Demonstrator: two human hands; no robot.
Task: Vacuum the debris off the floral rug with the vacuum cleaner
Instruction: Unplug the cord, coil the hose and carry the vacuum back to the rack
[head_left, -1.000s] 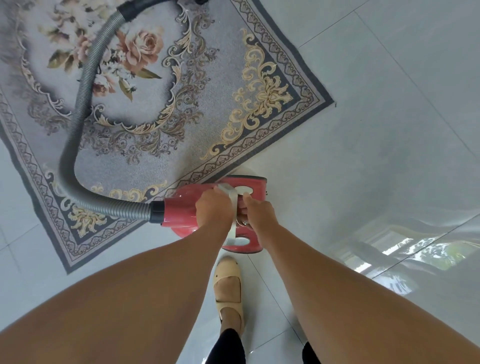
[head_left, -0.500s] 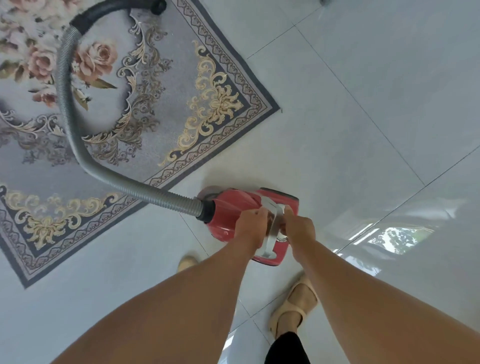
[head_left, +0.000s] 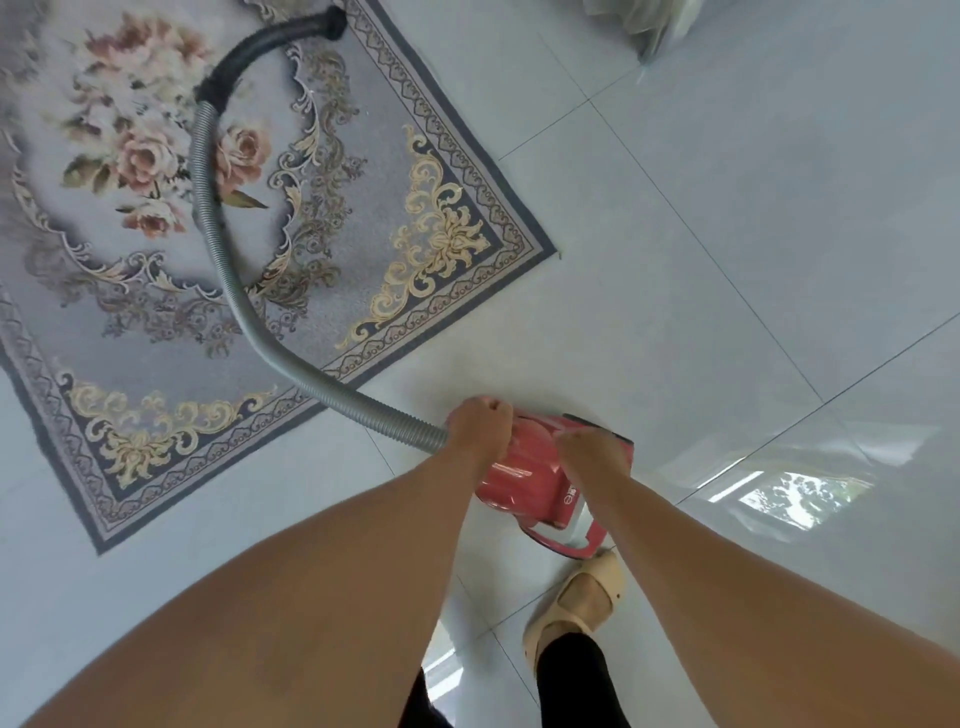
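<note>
While the rug (head_left: 218, 249) lies flat on the left side, up and away from the person, its near corner points toward the hands. The rug has pink roses in the middle and gold curls near the corners. No crumbs or bits show on it from here; they may be too small to see.

A grey hose (head_left: 218, 223) runs across the rug. Its long line goes from a black end near the top of the rug, down over the roses, then bends right toward the red vacuum cleaner (head_left: 535, 483). The vacuum cleaner sits on the white tile floor (head_left: 727, 234), just off the rug.

The left hand (head_left: 480, 426) is curled in a fist where the hose meets the vacuum cleaner. It is the hand nearer the rug. The right hand (head_left: 592, 457) is bent down on top of the red body, but what its fingers hold cannot be seen.

A small round mark and some tiny writing sit on the side of the vacuum cleaner. They are too small to read. A tan shoe (head_left: 582, 603) stands just below it.
</note>
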